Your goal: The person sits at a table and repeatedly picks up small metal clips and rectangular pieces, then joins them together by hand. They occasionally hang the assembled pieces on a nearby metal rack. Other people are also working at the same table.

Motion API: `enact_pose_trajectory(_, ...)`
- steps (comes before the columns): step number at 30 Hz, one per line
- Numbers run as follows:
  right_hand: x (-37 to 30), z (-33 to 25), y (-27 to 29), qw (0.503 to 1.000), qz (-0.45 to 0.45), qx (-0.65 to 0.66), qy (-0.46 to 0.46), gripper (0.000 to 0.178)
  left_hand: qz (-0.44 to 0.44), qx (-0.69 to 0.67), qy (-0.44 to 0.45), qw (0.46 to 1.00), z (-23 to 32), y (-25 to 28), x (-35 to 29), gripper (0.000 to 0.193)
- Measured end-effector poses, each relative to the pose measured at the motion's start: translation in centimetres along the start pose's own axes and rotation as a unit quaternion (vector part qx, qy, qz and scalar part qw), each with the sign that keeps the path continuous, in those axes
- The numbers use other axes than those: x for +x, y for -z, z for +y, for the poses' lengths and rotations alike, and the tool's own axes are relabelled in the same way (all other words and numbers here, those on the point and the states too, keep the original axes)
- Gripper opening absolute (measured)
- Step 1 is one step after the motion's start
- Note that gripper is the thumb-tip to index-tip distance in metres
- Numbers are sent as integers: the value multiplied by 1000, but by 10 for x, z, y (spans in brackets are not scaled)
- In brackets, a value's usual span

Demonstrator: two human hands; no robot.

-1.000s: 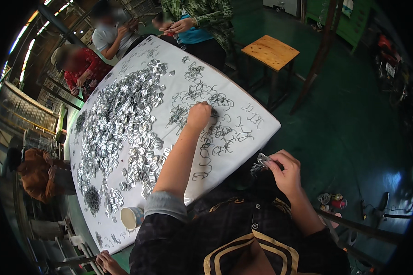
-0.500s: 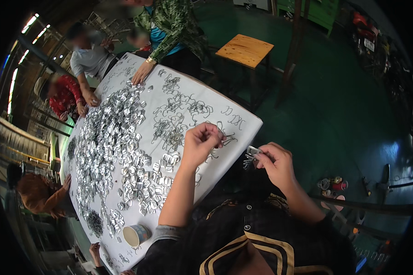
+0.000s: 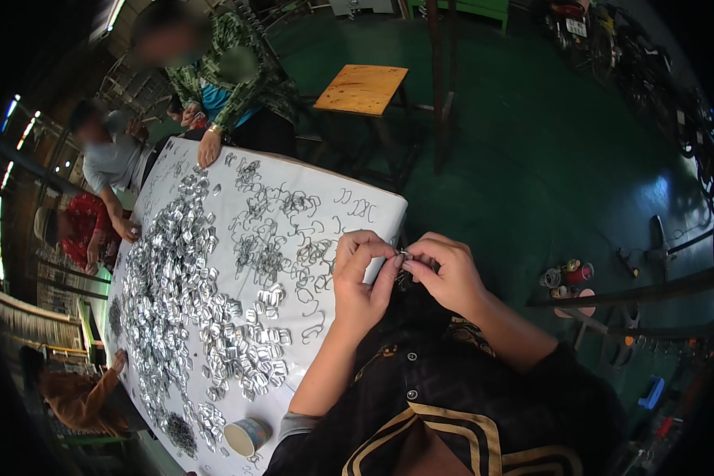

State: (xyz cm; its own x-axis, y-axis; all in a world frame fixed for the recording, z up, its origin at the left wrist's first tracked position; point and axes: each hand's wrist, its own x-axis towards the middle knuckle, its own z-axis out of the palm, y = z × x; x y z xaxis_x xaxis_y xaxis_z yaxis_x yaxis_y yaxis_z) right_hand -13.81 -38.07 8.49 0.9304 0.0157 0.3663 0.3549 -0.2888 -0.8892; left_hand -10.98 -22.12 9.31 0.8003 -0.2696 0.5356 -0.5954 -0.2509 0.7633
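Note:
In front of my chest, just off the table's near right corner, my two hands meet. My left hand (image 3: 365, 274) pinches with thumb and forefinger, its tips touching those of my right hand (image 3: 448, 274). Between them is a small metal buckle (image 3: 404, 255), mostly covered by the fingers; whether a wire is joined to it, I cannot tell. Close by on the white table lie loose bent wire hooks (image 3: 313, 258). Farther left spreads a big heap of shiny silver metal buckles (image 3: 166, 270).
A paper cup (image 3: 247, 436) stands at the table's near edge. Several people work around the table, one in a green patterned jacket (image 3: 234, 71) at the far end. Beyond it is a wooden stool (image 3: 362, 89). Motorbikes (image 3: 611, 55) are parked at the far right.
My hands have come together, fingertips now touching around the buckle that my right hand held apart. The view has shifted, and the person in green has leaned farther into it.

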Motion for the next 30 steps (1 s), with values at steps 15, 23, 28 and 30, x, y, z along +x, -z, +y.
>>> enact_pose_trajectory(15,8,-24,30,949,270,95,133,16,-34,-29,-217,975,55,-23,58,16)
enact_pose_trajectory(23,2,-59,88,897,397,63,182,12,-19,-40,-76,996,-11,-46,25,19)
enact_pose_trajectory(28,-11,-92,142,863,460,-21,207,10,-105,108,-87,985,-64,-60,3,19)
enact_pose_trajectory(30,-19,-100,171,832,495,-65,244,10,-139,141,-83,977,-79,-64,-6,22)
